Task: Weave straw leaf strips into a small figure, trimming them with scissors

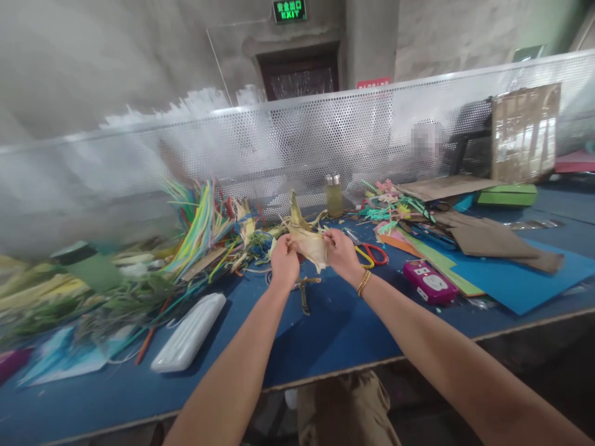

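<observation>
Above the middle of the blue table, a pale, dry corn husk (310, 246) is stretched between my two hands. My left hand (283, 259) pinches its left edge, while my right hand (341, 249) grips the right edge with thumb and fingers. A few husk pieces (296, 214) stick up just behind it. Below the hands, a small twisted greenish strip (304, 296) lies on the table. Scissors with red and yellow handles (372, 255) rest right beside my right wrist, which wears a gold bracelet.
Colourful pipe cleaners (199, 229) and leafy scraps (125, 294) crowd the left, near a white packet (188, 334). On the right are a magenta box (430, 282), blue paper (525, 279) and brown cardboard (493, 238). A bottle (333, 197) stands by the perforated metal screen (297, 142).
</observation>
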Demonstrator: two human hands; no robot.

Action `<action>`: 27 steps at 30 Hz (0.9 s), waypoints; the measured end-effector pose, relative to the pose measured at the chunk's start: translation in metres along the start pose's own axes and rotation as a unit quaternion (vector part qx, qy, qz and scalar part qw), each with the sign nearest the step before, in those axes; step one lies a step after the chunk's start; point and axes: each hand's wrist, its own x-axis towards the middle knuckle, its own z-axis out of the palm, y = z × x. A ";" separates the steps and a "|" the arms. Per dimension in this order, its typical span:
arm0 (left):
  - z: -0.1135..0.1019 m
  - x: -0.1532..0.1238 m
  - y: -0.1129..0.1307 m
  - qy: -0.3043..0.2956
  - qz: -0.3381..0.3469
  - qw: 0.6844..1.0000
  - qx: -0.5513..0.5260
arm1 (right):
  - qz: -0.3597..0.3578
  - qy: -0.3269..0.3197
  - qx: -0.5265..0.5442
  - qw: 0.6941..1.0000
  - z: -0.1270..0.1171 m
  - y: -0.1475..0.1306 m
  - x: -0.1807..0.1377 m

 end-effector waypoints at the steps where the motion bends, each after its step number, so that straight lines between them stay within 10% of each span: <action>1: 0.000 -0.001 0.002 -0.008 -0.009 1.000 -0.013 | -0.013 0.005 -0.012 1.000 -0.001 0.001 0.000; 7: 0.000 -0.009 0.007 -0.064 -0.136 0.988 -0.035 | -0.073 -0.031 -0.040 0.996 0.001 -0.005 -0.005; 11: -0.005 -0.004 0.007 -0.020 -0.092 0.995 -0.019 | -0.086 -0.070 -0.051 0.992 -0.006 -0.009 -0.001; 18: -0.016 0.004 0.013 0.077 -0.033 0.992 -0.093 | 0.121 -0.061 -0.396 0.908 -0.067 0.028 0.020; 27: -0.002 -0.004 0.019 0.094 -0.106 0.970 -0.196 | 0.245 -0.219 -0.445 0.833 -0.061 0.042 0.023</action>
